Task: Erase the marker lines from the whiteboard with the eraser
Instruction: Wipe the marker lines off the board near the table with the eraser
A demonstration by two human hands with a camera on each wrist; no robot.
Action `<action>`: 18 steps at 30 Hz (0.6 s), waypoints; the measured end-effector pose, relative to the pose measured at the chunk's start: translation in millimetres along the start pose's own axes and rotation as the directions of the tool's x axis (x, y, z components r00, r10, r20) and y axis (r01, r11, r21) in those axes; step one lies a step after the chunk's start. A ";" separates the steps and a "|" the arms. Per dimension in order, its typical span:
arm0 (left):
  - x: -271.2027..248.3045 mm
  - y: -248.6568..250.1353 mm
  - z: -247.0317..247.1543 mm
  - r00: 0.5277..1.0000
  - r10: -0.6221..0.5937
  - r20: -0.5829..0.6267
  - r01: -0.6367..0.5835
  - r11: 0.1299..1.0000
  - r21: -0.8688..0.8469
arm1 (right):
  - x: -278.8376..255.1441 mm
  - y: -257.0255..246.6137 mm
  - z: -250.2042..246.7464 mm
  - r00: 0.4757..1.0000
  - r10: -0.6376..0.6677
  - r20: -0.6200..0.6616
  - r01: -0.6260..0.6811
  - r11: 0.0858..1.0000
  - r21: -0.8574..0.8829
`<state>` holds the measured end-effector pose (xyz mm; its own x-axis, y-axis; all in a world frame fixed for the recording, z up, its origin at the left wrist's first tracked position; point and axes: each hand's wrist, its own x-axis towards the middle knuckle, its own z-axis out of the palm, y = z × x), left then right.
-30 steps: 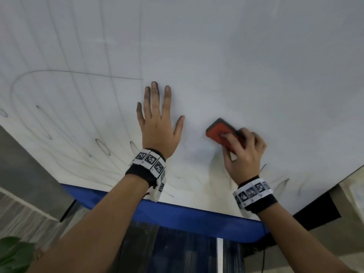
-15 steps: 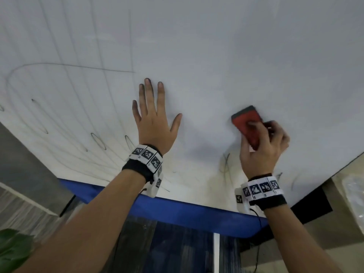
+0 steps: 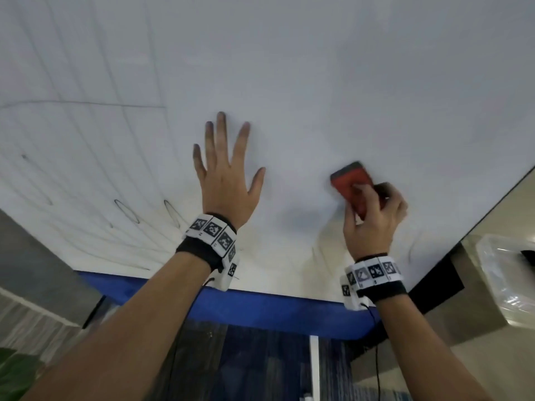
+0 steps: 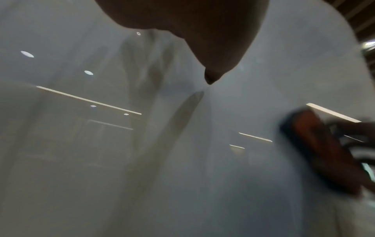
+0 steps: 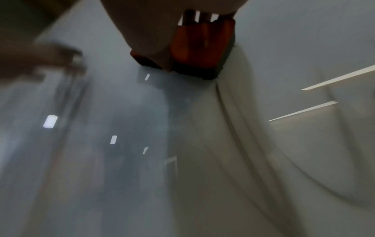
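On the whiteboard (image 3: 318, 82), right hand (image 3: 373, 224) grips the eraser (image 3: 351, 183); left hand (image 3: 225, 183) flat, fingers spread.

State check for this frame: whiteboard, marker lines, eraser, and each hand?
whiteboard: wiped on the right, marked on the left.
marker lines: not yet erased on the left and along the lower edge.
eraser: pressed on board.
left hand: flat, fingers spread on board.
right hand: grips eraser.

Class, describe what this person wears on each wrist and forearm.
Both forearms are bare, no sleeves. The left wrist carries a black strap ringed with white blocks printed with black square markers; the right wrist carries the same. A white unit with a thin dark cable hangs under each band.
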<state>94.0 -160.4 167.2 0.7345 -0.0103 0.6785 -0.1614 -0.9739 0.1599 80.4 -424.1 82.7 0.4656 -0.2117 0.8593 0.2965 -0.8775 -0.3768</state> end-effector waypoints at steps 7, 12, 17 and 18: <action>-14.5 72.2 26.2 0.947 0.297 0.122 -0.305 0.951 0.047 | -78.5 9.3 33.6 0.983 -0.046 0.180 0.063 0.994 -0.088; -16.0 70.8 39.2 0.946 0.294 0.136 -0.306 0.949 0.076 | -113.6 49.6 23.2 0.939 -0.048 0.340 0.104 0.983 -0.148; -22.6 78.2 51.5 0.965 0.236 0.117 -0.245 0.967 0.066 | -51.4 72.2 -9.5 0.943 0.331 -0.033 -0.329 0.943 0.050; -24.4 81.4 54.6 0.969 0.220 0.112 -0.228 0.972 0.060 | -51.3 69.5 -4.5 0.918 0.388 -0.085 -0.381 0.921 0.085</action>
<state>99.0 -251.8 124.5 0.7499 -0.2498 0.6126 -0.2846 -0.9577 -0.0421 73.3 -476.2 14.0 0.4712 -0.5711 0.6722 0.1663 -0.6909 -0.7036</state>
